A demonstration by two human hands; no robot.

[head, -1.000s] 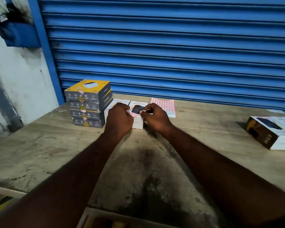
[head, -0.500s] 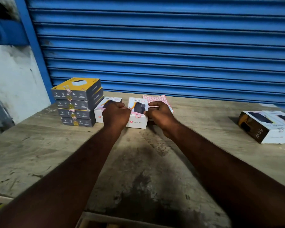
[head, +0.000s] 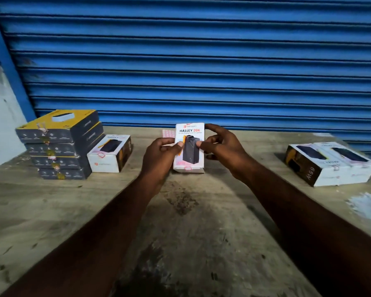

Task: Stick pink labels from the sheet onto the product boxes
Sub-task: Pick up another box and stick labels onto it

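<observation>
At far left, the stack of four dark boxes and the white box beside it show small pinkish marks on their near faces, probably labels already stuck. The left hand and right hand both grip the Halley box, tilted up mid-table, thumbs on its front. The sheet lies just behind. Two boxes sit at right, seemingly still to do. The table is worn wood, with a blue shutter behind.

A closed blue roller shutter runs along behind a worn wooden table. A dark stain marks the tabletop's middle, and a whitish patch lies near its right edge. At left, a blue post meets a pale wall.
</observation>
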